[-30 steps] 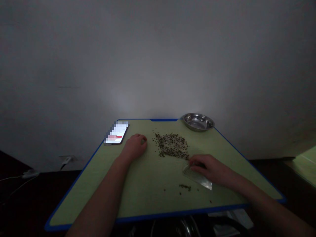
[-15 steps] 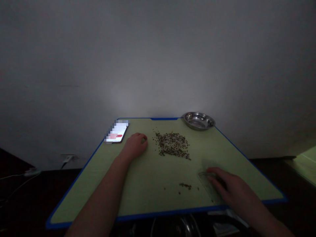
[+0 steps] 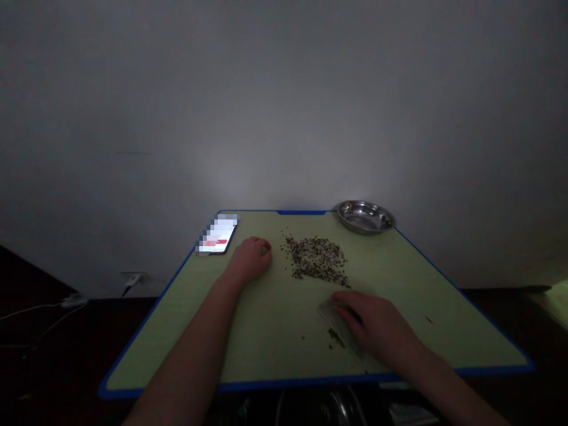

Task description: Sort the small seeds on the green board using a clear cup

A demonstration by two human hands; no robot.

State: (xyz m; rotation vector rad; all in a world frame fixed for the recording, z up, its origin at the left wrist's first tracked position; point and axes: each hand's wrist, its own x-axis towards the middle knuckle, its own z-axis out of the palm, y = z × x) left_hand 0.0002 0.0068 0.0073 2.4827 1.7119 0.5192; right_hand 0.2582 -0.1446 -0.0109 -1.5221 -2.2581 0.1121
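A pale green flat bench [image 3: 266, 331] is showing a blue rim; dark speckled seeds [image 3: 317, 257] and a silver round metal dish [image 3: 366, 216] are sitting against the green.

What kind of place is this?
Probably a dim room at home: a small green table against a bare wall, with a phone, a steel bowl and scattered seeds.

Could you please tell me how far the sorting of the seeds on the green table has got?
Early. A few seeds lie apart near the table's front edge. The right hand holds a clear scraper beside them; the left hand rests closed. The main pile remains, and the metal bowl looks empty.
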